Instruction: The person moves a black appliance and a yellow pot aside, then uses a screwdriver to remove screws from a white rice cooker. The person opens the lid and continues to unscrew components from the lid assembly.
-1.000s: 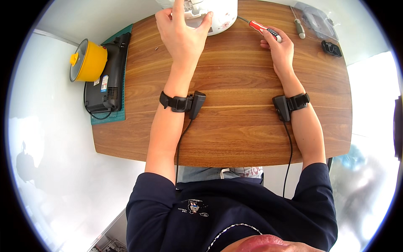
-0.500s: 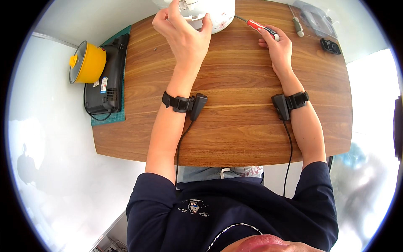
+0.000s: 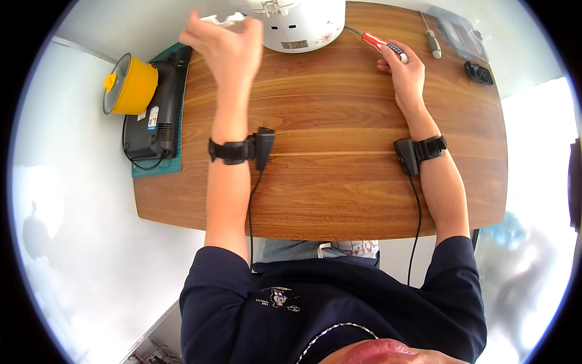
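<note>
At the far edge of the table stands a round white appliance (image 3: pixel 315 27) with a flower print, which looks like a rice cooker. Two dark slots and a small label show on its near side; the top is cut off by the frame. My left hand (image 3: pixel 229 51), blurred by motion, is raised to the left of it. Between thumb and fingers it pinches a white plastic piece (image 3: pixel 225 20). Resting on the table to the right, my right hand (image 3: pixel 406 74) is closed around the red-and-white handle of a screwdriver (image 3: pixel 373 40). The screwdriver's shaft points toward the appliance's side.
On the left, a yellow pot (image 3: pixel 139 88) stands on a black appliance (image 3: pixel 145 136) over a green mat (image 3: pixel 173 167). At the far right lie a second screwdriver (image 3: pixel 434 45), a clear plastic package (image 3: pixel 461 33) and a small black tray (image 3: pixel 479 73). Cables run from both wrist straps.
My left hand has pulled away from the appliance to the left with the white plastic piece, baring the two slots. My right hand still holds the screwdriver, nearly unmoved.
</note>
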A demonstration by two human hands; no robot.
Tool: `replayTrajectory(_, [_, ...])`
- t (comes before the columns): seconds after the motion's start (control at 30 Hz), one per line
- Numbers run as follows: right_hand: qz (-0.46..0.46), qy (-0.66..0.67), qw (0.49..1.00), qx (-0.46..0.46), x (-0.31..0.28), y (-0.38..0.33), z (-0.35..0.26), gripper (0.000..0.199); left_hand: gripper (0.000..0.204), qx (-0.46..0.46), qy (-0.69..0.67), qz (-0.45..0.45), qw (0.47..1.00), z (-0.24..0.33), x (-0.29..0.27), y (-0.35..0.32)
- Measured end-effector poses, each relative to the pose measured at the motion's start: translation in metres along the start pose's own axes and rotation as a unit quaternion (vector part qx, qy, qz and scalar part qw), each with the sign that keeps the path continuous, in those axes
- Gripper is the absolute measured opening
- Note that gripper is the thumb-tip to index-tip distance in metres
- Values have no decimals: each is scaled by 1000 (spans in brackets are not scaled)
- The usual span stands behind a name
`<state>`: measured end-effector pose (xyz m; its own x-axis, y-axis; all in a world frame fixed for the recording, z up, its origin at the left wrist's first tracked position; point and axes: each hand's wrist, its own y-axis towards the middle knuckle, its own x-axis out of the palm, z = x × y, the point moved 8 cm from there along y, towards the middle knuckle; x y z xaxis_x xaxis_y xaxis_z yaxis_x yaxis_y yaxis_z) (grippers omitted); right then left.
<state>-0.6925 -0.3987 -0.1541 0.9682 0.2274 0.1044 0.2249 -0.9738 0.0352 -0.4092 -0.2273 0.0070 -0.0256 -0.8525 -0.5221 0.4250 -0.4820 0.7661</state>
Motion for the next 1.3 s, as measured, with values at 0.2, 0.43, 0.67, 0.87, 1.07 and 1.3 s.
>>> replayTrajectory(0.2, [6, 8, 1000, -4, 1, 1, 2, 36, 43, -267, -168, -182, 931, -141, 9, 7])
replayTrajectory(0.43, [1, 13, 1000, 6, -1, 4, 5, 38, 38, -415, -405, -220, 785, -208, 54, -27])
replayTrajectory(0.67, [-10, 9, 1000, 7, 8, 2, 3, 37, 46, -283, -93, -181, 937, -271, 61, -3])
replayTrajectory(0.87, [1, 0, 1000, 8, -1, 4, 6, 37, 48, -44, 221, -148, 963, -207, 46, 2])
replayTrajectory(1.07, [0, -8, 1000, 10, 0, 3, 3, 37, 34, -20, 145, -260, 954, -162, 14, 3])
replayTrajectory(1.3, [-4, -2, 1000, 4, 1, 5, 5, 37, 19, -75, 80, -390, 914, -150, 26, -33])
